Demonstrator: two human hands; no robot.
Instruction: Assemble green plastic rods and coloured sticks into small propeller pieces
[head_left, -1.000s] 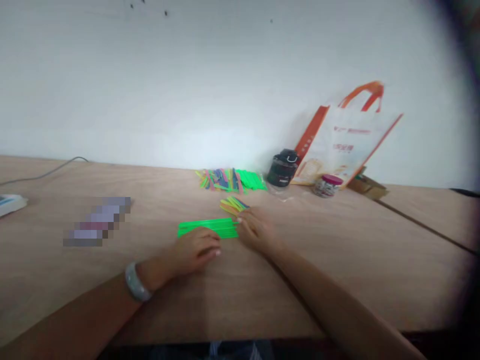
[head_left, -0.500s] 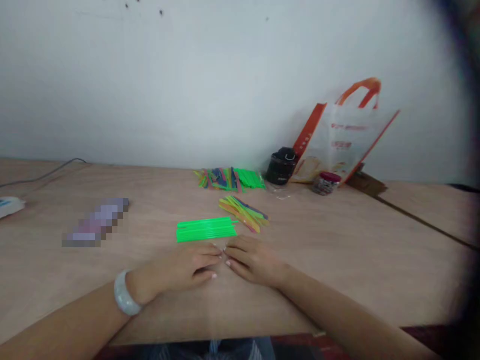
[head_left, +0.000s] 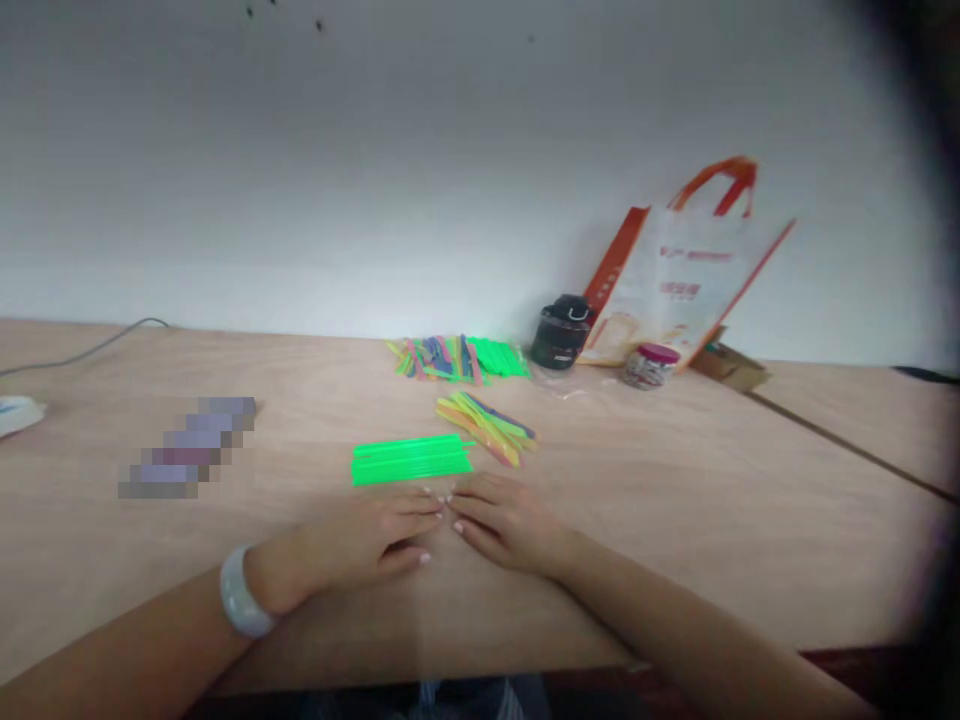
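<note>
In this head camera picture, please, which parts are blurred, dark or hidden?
In the head view, a dark shadow covers the right edge and top right corner; a pixelated grey-purple mosaic patch hides something on the light wooden table; the bright green plastic sticks look soft, without sharp edges.

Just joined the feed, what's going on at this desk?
A person's bare left hand, wearing a white bangle, and right hand rest empty on the light wooden table, fingertips close together. Just beyond them lie a neat row of neon-green sticks and a loose bunch of multicoloured sticks. A larger mixed pile of coloured sticks sits further back.
</note>
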